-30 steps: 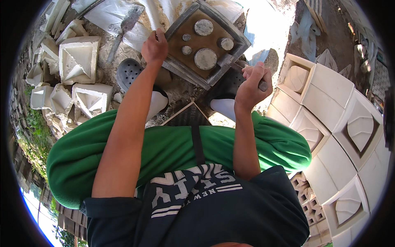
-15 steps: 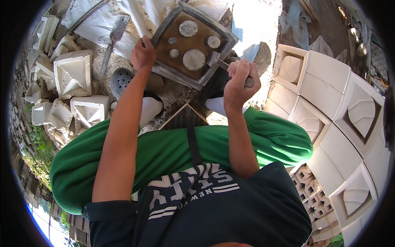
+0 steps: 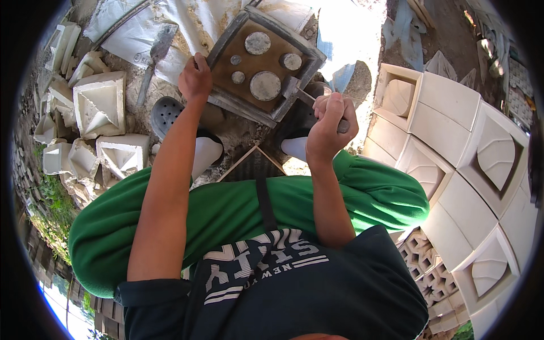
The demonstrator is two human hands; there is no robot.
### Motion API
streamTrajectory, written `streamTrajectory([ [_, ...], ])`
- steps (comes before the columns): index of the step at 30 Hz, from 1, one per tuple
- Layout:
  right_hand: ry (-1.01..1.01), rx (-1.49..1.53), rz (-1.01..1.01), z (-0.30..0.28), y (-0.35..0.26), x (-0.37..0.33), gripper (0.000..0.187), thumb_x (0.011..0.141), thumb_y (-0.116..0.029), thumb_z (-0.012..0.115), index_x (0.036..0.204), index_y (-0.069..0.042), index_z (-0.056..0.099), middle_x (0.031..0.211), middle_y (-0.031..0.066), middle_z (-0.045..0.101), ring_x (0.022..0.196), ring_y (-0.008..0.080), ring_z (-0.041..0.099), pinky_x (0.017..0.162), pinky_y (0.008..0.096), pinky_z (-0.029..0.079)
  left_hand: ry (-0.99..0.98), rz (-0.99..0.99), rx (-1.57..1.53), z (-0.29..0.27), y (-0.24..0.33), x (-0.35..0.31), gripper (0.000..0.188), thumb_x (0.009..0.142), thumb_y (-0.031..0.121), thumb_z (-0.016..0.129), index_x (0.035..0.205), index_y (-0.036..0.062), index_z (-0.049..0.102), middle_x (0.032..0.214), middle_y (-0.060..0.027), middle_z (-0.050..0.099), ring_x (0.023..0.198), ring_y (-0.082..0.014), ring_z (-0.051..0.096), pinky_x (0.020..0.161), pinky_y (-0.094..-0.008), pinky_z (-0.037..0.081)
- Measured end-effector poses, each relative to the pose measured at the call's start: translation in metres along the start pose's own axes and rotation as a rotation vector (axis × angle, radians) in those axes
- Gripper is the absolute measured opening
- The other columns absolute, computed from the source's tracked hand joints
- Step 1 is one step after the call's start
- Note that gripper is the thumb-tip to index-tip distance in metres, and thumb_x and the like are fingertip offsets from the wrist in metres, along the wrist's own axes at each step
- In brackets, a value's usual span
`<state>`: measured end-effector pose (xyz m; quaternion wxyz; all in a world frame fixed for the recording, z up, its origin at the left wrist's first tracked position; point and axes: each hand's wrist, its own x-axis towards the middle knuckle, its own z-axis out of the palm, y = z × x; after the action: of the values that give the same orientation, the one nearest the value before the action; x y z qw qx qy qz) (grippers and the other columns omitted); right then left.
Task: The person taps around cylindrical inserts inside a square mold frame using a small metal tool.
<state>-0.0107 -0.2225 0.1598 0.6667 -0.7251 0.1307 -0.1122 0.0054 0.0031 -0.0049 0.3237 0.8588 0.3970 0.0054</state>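
Observation:
A square grey mould (image 3: 238,34) lies tilted in front of my feet, its brown inner face set with several round grey discs, large and small. My left hand (image 3: 195,79) is closed at the mould's left corner, gripping its edge; the fingertips are partly hidden. In my right hand (image 3: 333,122) is the rounded handle of a trowel (image 3: 290,86). Its flat grey blade rests against the mould's right-hand rim, near the largest disc.
Another trowel (image 3: 161,45) lies on white sheeting at the upper left. Broken white cast blocks (image 3: 100,105) are heaped on the left. Pale blocks with leaf-shaped reliefs (image 3: 497,153) stand stacked along the right. A grey clog (image 3: 168,116) is beside my left forearm.
My right hand has drawn slightly toward me with the trowel, whose blade stays at the mould's right rim. My left hand keeps its hold; the whole view has shifted a little.

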Motion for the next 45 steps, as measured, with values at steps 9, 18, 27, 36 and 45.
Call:
streamTrajectory([
  [9,-0.454,0.205,-0.139,-0.009,0.026,0.017,0.036,0.096,-0.013,0.055,0.062,-0.002,0.048,0.057,-0.0001,0.047,0.054,0.0076,0.037,0.050,0.0255,0.030,0.007,-0.006,-0.006,-0.002,-0.001,-0.001,0.048,0.096,0.046,0.039,0.093,0.0101,0.070,0.089,-0.0185,0.069,0.089,-0.0422,0.063,0.079,-0.0509,0.047],
  [18,0.020,0.246,-0.170,0.009,-0.001,0.031,0.044,0.096,-0.011,0.050,0.055,-0.008,0.035,0.050,0.0009,0.038,0.048,0.0109,0.035,0.048,0.0282,0.030,-0.023,-0.040,-0.020,0.000,-0.006,0.001,0.048,0.096,0.047,0.039,0.098,0.0101,0.070,0.091,-0.0172,0.070,0.090,-0.0398,0.065,0.081,-0.0487,0.049],
  [27,-0.143,0.289,-0.272,0.005,0.003,0.038,0.041,0.092,-0.008,0.049,0.053,-0.005,0.037,0.050,0.0024,0.040,0.049,0.0098,0.035,0.047,0.0270,0.028,-0.014,-0.048,-0.032,0.001,-0.007,0.001,0.049,0.095,0.048,0.040,0.099,0.0095,0.070,0.091,-0.0173,0.070,0.090,-0.0400,0.065,0.081,-0.0477,0.048],
  [36,-0.224,0.076,-0.233,0.005,0.013,0.047,0.042,0.092,-0.009,0.044,0.052,-0.009,0.029,0.047,0.0010,0.031,0.043,0.0118,0.030,0.046,0.0292,0.029,-0.027,-0.056,-0.069,-0.003,-0.005,-0.001,0.047,0.095,0.048,0.041,0.098,0.0113,0.070,0.090,-0.0198,0.069,0.088,-0.0424,0.064,0.080,-0.0498,0.049],
  [45,-0.217,0.000,-0.093,0.011,0.018,0.049,0.037,0.087,-0.008,0.046,0.051,-0.006,0.035,0.049,0.0009,0.037,0.046,0.0091,0.031,0.044,0.0261,0.023,-0.033,-0.055,-0.041,-0.005,-0.004,-0.003,0.044,0.095,0.047,0.040,0.102,0.0141,0.069,0.087,-0.0197,0.070,0.086,-0.0424,0.065,0.079,-0.0505,0.050],
])
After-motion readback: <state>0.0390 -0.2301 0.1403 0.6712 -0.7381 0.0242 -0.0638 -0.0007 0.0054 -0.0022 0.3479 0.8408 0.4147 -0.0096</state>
